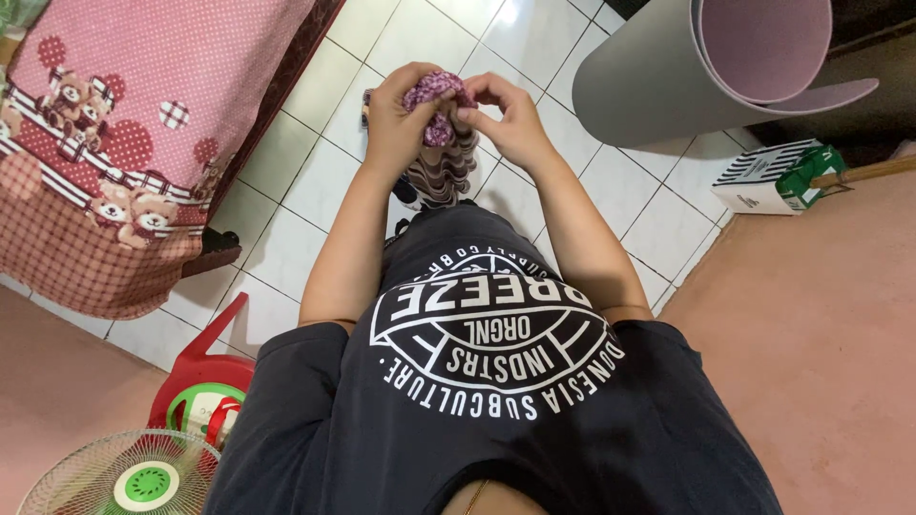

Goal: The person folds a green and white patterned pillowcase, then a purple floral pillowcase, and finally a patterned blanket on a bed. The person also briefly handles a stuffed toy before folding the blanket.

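Shirt: my dark T-shirt (496,381) with a round white print fills the bottom of the view, nearest the lens.
Fan: low at my left, a pale green wire-guarded fan (124,472) stands beside a red plastic stool (205,367).
Arms: both my bare forearms reach forward and meet over the white tiled floor (315,172).
Left hand: my left hand (396,119) pinches one side of a bunched purple speckled cloth (434,100), fingers curled shut on it.
Right hand: my right hand (510,119) grips the other side of the same bunch, thumb and fingers closed, the two hands close together.
Cloth: it sits between my hands, held up off the floor, with a brown-and-cream wavy striped fabric (444,167) hanging just beneath.
Bed: far left, a pink bedcover (124,124) printed with teddy bears.
Mat: far right, a rolled grey mat (668,67) with a pink inner face, near a white and green carton (773,176).
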